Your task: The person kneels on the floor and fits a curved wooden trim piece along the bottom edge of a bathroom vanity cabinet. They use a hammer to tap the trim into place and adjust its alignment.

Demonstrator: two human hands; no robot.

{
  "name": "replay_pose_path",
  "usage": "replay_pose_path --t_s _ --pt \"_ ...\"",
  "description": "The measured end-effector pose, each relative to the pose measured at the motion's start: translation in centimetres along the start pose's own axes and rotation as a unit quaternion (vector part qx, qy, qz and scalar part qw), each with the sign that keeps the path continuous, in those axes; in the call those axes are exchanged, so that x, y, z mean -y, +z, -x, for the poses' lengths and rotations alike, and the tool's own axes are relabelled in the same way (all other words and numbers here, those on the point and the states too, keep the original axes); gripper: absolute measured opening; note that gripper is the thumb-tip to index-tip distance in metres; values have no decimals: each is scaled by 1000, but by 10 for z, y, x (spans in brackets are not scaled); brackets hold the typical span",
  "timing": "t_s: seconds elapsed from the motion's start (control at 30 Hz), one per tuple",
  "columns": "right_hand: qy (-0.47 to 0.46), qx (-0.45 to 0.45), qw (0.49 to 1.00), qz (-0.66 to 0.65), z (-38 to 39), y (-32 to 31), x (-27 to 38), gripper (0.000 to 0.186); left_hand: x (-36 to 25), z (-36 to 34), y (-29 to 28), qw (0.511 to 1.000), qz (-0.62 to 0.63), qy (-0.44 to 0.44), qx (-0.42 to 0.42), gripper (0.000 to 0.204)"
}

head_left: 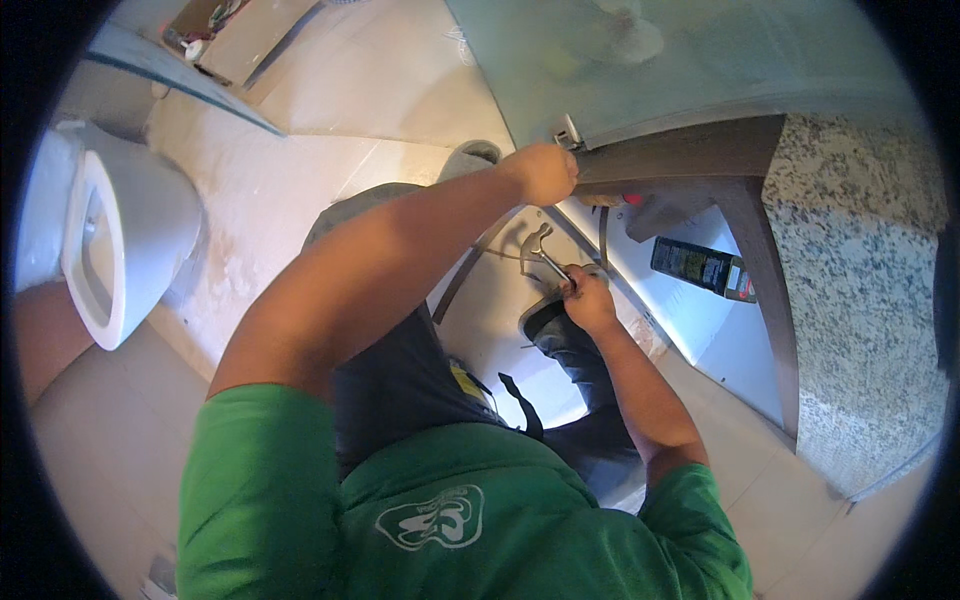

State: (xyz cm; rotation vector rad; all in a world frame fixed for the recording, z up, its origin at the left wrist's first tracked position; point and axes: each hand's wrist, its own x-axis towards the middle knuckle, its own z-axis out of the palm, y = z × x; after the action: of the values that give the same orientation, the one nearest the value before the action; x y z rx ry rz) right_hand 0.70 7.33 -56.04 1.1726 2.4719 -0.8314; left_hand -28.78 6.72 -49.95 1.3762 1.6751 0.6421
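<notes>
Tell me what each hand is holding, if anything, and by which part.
The right hand holds a hammer by its handle. The left hand is by the dark wooden frame; whether it holds anything cannot be told.

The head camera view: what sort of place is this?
Most likely a bathroom: a white toilet stands at the left, with a dark-framed cabinet at the right. The hammer in the right hand suggests a work site.

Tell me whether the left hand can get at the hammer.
Likely yes: the hammer, gripped by the right hand, has its head end toward the left hand, and nothing visible blocks the way.
</notes>
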Motion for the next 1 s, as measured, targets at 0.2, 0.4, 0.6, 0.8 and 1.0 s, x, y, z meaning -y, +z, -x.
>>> replay_pose_path --t_s 0.2,0.4,0.6,0.8,1.0 --pt "-18 -35 999 -2 -1 -15 21 24 29 -20 52 998 -50 -46 16 34" --pt "1 -43 997 58 -40 -19 26 31 12 -24 35 999 -47 -13 -7 32" --pt "-69 -32 993 95 -50 -22 35 31 13 -32 19 952 -290 102 -13 40" --pt "-21 -68 995 64 -65 -11 22 33 9 -36 18 935 -331 123 -3 37" --pt "-31 -48 996 64 -58 -18 23 33 -7 -32 13 929 -360 58 53 37"
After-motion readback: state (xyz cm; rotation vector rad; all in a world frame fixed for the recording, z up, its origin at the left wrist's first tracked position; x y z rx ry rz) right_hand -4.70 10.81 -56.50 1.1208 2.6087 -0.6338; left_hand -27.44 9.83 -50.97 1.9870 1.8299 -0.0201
